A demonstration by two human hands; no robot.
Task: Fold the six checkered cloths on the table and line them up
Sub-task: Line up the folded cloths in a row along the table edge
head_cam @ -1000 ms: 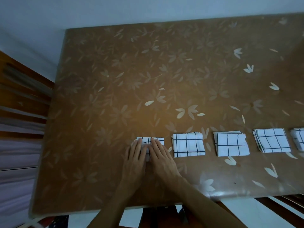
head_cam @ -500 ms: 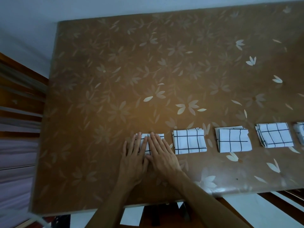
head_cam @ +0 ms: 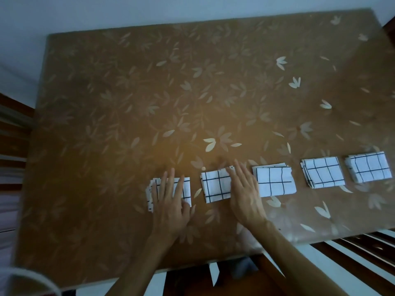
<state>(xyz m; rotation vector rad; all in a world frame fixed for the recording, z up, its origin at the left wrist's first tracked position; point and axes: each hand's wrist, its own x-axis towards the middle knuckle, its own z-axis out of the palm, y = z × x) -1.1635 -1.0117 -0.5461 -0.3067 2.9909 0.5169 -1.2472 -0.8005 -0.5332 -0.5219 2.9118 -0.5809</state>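
Observation:
Several folded white cloths with black check lines lie in a row near the table's front edge. My left hand (head_cam: 170, 201) lies flat with straight fingers on the leftmost cloth (head_cam: 186, 191). My right hand (head_cam: 245, 193) rests flat on the right part of the second cloth (head_cam: 214, 186). Further right lie a third cloth (head_cam: 274, 182), a fourth cloth (head_cam: 322, 173) and a fifth cloth (head_cam: 368, 167). None of the cloths touch each other.
The brown table (head_cam: 149, 92) with a pale leaf pattern stretches far behind the row. Wooden chair slats (head_cam: 352, 257) show below the front edge at right, and dark wooden furniture (head_cam: 15, 133) stands at the left.
My right hand has left the leftmost cloth and moved right onto the second cloth. My left hand stays on the leftmost cloth. The view has swung right, showing a fifth cloth fully.

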